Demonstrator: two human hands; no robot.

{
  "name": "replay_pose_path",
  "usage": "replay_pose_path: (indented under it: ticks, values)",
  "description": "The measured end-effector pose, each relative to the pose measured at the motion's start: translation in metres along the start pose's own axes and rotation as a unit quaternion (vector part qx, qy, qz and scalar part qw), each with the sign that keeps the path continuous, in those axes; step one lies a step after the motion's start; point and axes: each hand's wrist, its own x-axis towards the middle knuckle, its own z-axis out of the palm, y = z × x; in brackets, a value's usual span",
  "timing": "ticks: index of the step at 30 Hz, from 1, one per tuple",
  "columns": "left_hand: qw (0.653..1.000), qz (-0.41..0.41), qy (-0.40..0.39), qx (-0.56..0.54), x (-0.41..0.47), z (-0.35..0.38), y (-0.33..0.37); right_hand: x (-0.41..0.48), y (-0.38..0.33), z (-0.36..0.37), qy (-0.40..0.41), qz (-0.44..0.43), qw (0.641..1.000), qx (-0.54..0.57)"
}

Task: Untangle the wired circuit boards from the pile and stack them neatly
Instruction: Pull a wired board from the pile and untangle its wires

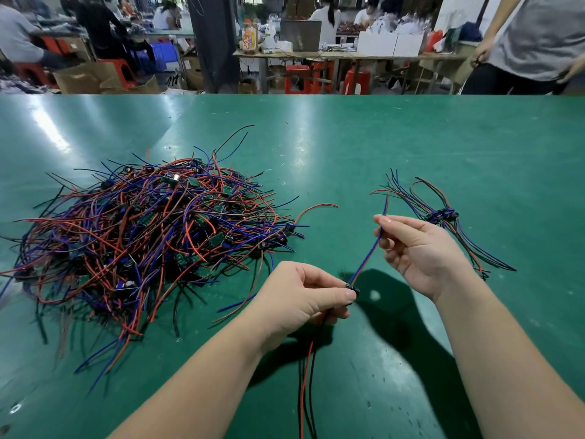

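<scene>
Over a green table (348, 137), the left hand (304, 296) pinched a small wired circuit board (353, 289) between thumb and curled fingers (326, 280), its red and black leads (304, 375) hanging toward six o'clock. The right hand (418, 251) pinched the board's blue-and-red wire pair (368, 255) higher up. The tangled pile (142, 229) lay at nine o'clock, the small stack of boards (443, 215) at two o'clock.

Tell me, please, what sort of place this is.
Probably an electronics assembly workshop: a pile of wired circuit boards lies on a green worktable, and other workers sit at cluttered benches behind.
</scene>
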Motion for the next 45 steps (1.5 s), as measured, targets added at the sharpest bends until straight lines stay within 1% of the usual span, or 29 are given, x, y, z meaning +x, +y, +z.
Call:
replay_pose_path:
  ticks: [2,5,13,17,21,24,26,28,29,30,32,34,36,39,41,42,43,45]
  values:
    - [1.000,-0.007,-0.002,0.007,-0.001,0.001,0.000,0.002,0.001,-0.001,0.019,-0.014,1.000,-0.019]
    - [0.999,-0.019,-0.003,0.030,-0.001,0.002,0.000,0.004,-0.003,-0.006,0.043,-0.015,0.999,0.011]
    - [0.999,-0.025,-0.016,0.026,-0.001,0.001,0.001,0.006,-0.008,-0.012,0.042,-0.026,0.995,0.089]
    - [0.999,-0.029,-0.023,0.023,-0.003,-0.001,0.003,0.009,-0.009,-0.014,0.053,-0.011,0.996,0.074]
    - [0.999,-0.029,-0.031,0.025,-0.003,0.000,0.003,0.014,-0.011,-0.019,0.104,0.014,0.993,0.059]
    - [0.998,-0.026,-0.043,0.027,-0.002,-0.001,0.002,0.015,-0.008,-0.020,0.097,0.022,0.992,0.073]
    - [0.998,-0.023,-0.047,0.019,-0.002,-0.002,0.002,0.012,-0.006,-0.017,0.084,0.014,0.990,0.116]
    - [0.999,-0.012,-0.030,0.009,-0.001,-0.002,0.002,0.009,-0.004,-0.013,0.066,0.006,0.984,0.166]
    - [1.000,-0.003,-0.006,-0.003,0.000,-0.002,0.002,0.007,-0.004,-0.010,0.055,0.006,0.985,0.164]
    - [0.999,0.005,0.027,-0.025,0.002,-0.002,0.002,0.004,-0.003,-0.008,0.046,0.006,0.990,0.130]
    - [0.991,0.019,0.101,-0.084,0.007,-0.003,0.002,-0.001,0.002,0.000,0.025,0.007,1.000,0.014]
    - [0.980,0.035,0.159,-0.118,0.011,-0.005,0.002,-0.010,0.012,0.011,-0.022,-0.010,0.997,-0.078]
    - [0.972,0.052,0.186,-0.137,0.014,-0.007,-0.001,-0.018,0.023,0.023,-0.056,-0.058,0.986,-0.143]
    - [0.967,0.072,0.189,-0.152,0.015,-0.006,-0.004,-0.026,0.035,0.036,-0.085,-0.137,0.964,-0.210]
    - [0.970,0.087,0.171,-0.149,0.016,-0.006,-0.005,-0.027,0.040,0.040,-0.072,-0.179,0.940,-0.280]
    - [0.973,0.091,0.157,-0.140,0.016,-0.006,-0.006,-0.027,0.041,0.041,-0.056,-0.189,0.935,-0.294]
    - [0.977,0.093,0.141,-0.130,0.016,-0.006,-0.005,-0.026,0.040,0.040,-0.043,-0.184,0.940,-0.284]
    - [0.983,0.092,0.110,-0.118,0.017,-0.005,-0.005,-0.023,0.038,0.038,-0.033,-0.154,0.965,-0.212]
